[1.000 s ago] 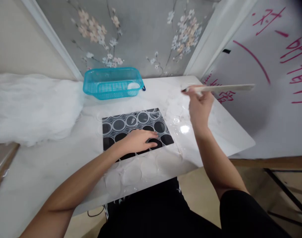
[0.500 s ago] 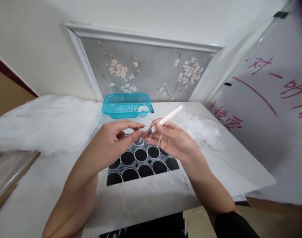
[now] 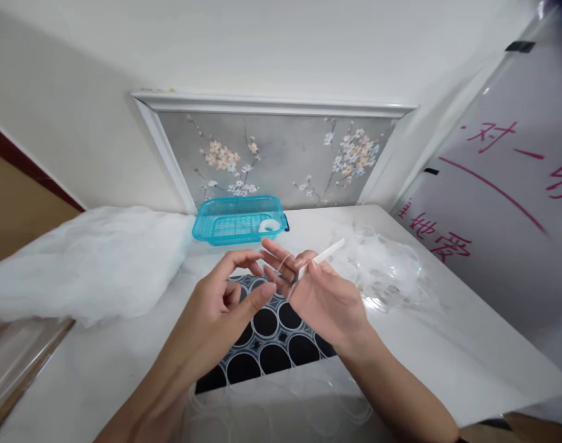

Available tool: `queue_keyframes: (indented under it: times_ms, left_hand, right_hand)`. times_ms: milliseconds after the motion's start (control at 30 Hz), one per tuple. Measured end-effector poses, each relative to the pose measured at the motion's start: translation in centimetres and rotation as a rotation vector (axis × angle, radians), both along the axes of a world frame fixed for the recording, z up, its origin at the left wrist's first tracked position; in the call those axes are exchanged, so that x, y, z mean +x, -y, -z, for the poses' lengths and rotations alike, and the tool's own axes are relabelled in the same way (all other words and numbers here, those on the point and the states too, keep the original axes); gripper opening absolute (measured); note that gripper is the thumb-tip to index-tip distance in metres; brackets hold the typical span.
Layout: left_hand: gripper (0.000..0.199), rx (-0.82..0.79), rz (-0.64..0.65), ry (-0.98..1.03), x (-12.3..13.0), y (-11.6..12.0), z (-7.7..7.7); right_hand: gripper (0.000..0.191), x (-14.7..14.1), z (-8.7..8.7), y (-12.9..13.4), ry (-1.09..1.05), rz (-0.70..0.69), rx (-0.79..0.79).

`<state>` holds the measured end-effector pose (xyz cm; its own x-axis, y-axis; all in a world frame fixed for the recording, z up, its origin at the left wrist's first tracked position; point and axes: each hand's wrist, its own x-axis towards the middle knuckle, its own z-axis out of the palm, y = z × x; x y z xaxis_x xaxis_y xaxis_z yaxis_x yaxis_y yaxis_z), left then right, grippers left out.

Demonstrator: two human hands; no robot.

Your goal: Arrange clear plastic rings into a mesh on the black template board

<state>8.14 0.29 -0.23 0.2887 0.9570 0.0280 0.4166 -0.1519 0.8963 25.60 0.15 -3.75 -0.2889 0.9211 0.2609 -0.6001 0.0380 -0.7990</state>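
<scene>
My right hand (image 3: 324,289) is closed around a slim white-handled tool (image 3: 329,251) with a dark tip; its exact kind is too small to make out. A thin whitish strand (image 3: 284,263) loops across the fingers of that hand. Just to the left, my left hand (image 3: 232,301) has its thumb and forefinger apart, with nothing visible between them, close to the right fingertips. Beneath both hands lies a black mat patterned with circles (image 3: 264,323), partly covered by them. Clear plastic with round outlines (image 3: 281,406) lies at its near edge.
A blue plastic basket (image 3: 200,231) holding a white tape-like ring (image 3: 268,226) stands at the back. White fluffy material (image 3: 82,264) is heaped at left. Crumpled clear plastic pieces (image 3: 391,264) lie at right, beside a whiteboard (image 3: 506,203) with red writing.
My left thumb and forefinger have come away from the tool's tip and spread. The right hand has turned, palm more upward, with fingers stretched. The view has tilted up.
</scene>
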Motion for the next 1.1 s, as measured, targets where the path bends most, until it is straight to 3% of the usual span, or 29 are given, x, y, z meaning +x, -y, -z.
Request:
queue_keyframes:
  times_ms: [100,200,367,567,867,1000,1100]
  left_hand:
    - [0.040,-0.122,0.149,-0.020,0.6,-0.6,0.4]
    - [0.040,-0.120,0.226,0.069,1.1,-1.0,1.1]
    - [0.031,-0.118,0.223,0.074,1.8,-1.1,2.4]
    - [0.026,-0.034,0.243,0.025,2.4,-1.3,2.7]
    - [0.017,0.052,0.264,0.006,3.7,-1.4,4.1]
    - [0.019,-0.150,0.370,0.191,3.2,-1.8,3.9]
    - [0.022,-0.233,0.527,0.105,1.9,-1.9,3.1]
  right_hand:
    - [0.009,-0.1,-0.1,0.1,0.011,0.015,0.041]
    - [0.010,-0.3,0.0,0.2,0.010,0.017,0.015]
    - [0.010,-0.5,0.6,0.1,-0.008,0.006,-0.014]
    - [0.009,-0.3,0.8,-0.4,0.054,0.033,-0.064]
    - [0.009,-1.1,1.1,-0.4,0.107,0.164,-0.115]
    - [0.009,0.1,0.8,-0.5,0.052,0.136,-0.135]
    - [0.010,1.9,-0.1,-0.4,-0.020,0.019,-0.131]
